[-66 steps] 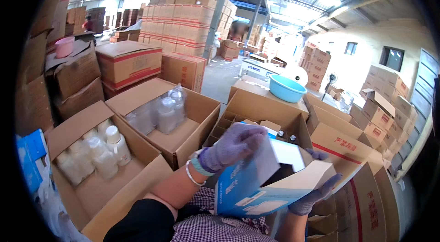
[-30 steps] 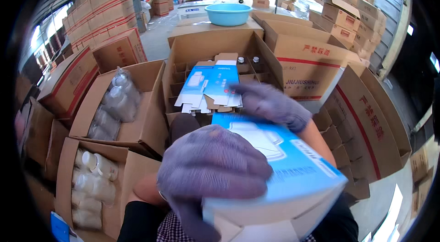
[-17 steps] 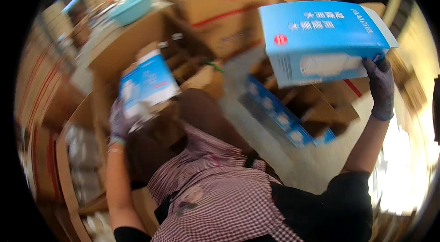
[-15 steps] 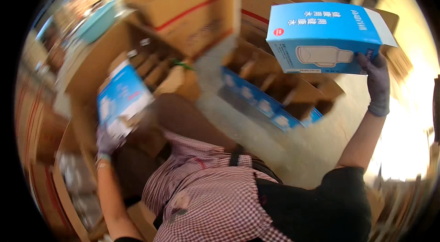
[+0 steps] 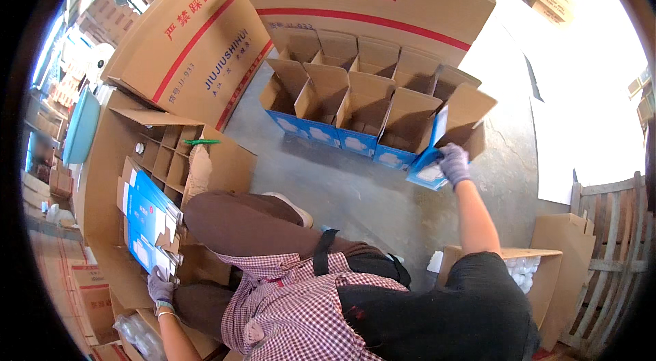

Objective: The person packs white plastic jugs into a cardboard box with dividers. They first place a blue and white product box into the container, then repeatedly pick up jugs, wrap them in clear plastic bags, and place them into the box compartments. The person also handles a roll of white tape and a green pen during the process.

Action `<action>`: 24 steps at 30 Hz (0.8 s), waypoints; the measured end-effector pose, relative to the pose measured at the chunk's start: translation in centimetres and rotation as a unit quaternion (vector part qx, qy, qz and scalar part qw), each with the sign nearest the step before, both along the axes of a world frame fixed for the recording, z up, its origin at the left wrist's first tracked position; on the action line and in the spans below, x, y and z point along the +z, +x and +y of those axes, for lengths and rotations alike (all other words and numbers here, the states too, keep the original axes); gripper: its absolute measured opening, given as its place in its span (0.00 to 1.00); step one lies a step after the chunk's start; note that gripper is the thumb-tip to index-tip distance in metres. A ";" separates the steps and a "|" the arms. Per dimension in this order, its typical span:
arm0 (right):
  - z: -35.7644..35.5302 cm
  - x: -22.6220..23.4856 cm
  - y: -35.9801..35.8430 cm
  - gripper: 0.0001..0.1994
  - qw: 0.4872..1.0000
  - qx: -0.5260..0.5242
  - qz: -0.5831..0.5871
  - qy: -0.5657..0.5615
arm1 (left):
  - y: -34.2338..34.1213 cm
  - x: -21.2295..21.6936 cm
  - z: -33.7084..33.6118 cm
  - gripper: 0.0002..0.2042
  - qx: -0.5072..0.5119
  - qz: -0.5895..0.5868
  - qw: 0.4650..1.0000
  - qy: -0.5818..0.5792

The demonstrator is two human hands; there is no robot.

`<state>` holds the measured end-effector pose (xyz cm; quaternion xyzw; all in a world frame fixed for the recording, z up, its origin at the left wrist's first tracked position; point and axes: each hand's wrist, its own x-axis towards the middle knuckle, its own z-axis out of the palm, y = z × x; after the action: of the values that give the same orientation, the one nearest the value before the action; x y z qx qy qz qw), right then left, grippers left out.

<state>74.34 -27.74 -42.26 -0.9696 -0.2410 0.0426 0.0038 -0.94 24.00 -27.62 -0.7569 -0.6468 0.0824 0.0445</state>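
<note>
My right hand (image 5: 454, 163), in a grey glove, grips the near edge of an open blue carton (image 5: 428, 174) at the right end of two rows of carton boxes on the floor. The other open cartons (image 5: 356, 141) stand upright with brown insides and blue outer sides. At the left, my gloved left hand (image 5: 161, 287) has its fingers closed at the lower end of several flattened blue cartons (image 5: 145, 217). These lie overlapping at the opening of a large brown box, beside my knee.
The large brown box (image 5: 102, 176) holds cardboard dividers, with a green strip (image 5: 202, 142) on its flap. Tall brown boxes (image 5: 369, 6) stand behind the cartons. A light-blue basin (image 5: 82, 127) is far left. A slatted wooden chair (image 5: 608, 265) and an open box (image 5: 540, 279) stand at the right.
My right hand has brought the raised blue carton down to the end of the rows on the floor. My left hand has moved slightly lower with the flattened cartons. My view has shifted.
</note>
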 end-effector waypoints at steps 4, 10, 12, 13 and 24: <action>1.1 -8.2 -1.1 0.11 0.999 0.027 -0.018 0.028 | -2.1 1.6 0.1 0.18 -0.031 -0.094 0.993 0.061; 6.5 4.7 -3.7 0.25 0.989 -0.035 0.095 -0.108 | -3.2 19.7 -6.5 0.19 -0.137 -0.129 0.904 0.383; 9.2 9.1 -5.3 0.29 0.998 -0.024 -0.044 0.043 | -0.7 27.5 -12.0 0.21 -0.103 -0.214 0.876 0.420; 10.5 10.1 -5.4 0.28 0.992 0.019 -0.046 0.115 | 0.6 30.7 -12.6 0.21 -0.156 -0.232 0.843 0.460; 30.0 37.7 -32.9 0.52 0.253 0.763 0.499 0.324 | 6.8 38.7 -27.2 0.21 -0.326 -0.572 0.630 0.412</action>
<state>41.39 2.23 -4.52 -0.0391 -0.8125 0.4198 0.4026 5.84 -3.15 11.06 -0.7166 -0.2205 -0.6618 -0.0030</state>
